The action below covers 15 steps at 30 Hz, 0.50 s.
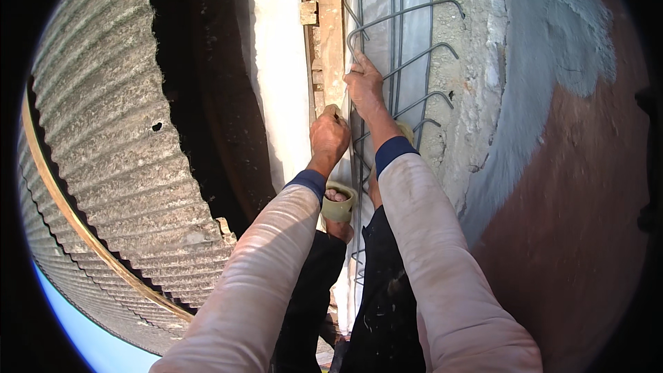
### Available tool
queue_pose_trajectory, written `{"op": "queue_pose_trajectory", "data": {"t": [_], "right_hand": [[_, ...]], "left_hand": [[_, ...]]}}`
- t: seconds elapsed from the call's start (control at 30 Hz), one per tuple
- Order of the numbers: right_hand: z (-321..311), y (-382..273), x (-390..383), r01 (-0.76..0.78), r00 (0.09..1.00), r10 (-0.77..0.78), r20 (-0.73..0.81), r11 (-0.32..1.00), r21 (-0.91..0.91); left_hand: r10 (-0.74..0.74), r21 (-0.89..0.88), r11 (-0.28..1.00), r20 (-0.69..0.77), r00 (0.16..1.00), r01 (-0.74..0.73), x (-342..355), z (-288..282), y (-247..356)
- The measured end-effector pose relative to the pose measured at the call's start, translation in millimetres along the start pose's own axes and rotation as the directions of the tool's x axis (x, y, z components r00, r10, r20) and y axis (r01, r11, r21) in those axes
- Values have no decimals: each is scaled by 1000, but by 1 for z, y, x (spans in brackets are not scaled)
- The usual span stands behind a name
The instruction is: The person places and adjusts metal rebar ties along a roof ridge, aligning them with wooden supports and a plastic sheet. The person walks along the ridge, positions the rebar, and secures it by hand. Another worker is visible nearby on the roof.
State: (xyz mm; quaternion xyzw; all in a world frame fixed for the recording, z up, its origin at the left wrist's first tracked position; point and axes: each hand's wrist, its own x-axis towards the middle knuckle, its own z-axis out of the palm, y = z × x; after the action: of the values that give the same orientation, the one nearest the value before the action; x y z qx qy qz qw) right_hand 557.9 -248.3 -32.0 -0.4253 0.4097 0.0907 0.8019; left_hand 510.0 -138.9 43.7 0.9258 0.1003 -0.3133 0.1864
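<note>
A rebar cage (394, 62) of long thin bars and hooked cross ties runs lengthwise in front of me, over pale sheeting. My right hand (366, 88) is closed at its left edge, fingers round a steel bar where a bent tie meets it. Just left of and nearer than it, my left hand (329, 137) makes a fist beside the cage. A small yellowish-brown piece shows at the top of that fist; what it is, I cannot make out. Below the left hand is my foot in an olive sandal (338, 202); the other foot is partly behind my right forearm.
Wooden boards (331, 27) line the cage's left side, with a white sheet (276, 69) beyond. Further left, a dark gap separates this from a corrugated roof (124, 117). On the right stand a rough concrete edge (469, 62) and a wall with grey plaster (539, 76).
</note>
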Motion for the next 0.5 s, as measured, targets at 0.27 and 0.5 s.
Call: {"op": "queue_pose_trajectory", "data": {"t": [0.27, 0.5], "right_hand": [[15, -41, 48, 126, 992, -125, 25, 929, -347], [-9, -41, 54, 211, 977, -138, 161, 643, -736]], "left_hand": [[-192, -709, 627, 262, 946, 324, -2, 5, -22], [65, -375, 921, -118, 991, -105, 27, 14, -7]]}}
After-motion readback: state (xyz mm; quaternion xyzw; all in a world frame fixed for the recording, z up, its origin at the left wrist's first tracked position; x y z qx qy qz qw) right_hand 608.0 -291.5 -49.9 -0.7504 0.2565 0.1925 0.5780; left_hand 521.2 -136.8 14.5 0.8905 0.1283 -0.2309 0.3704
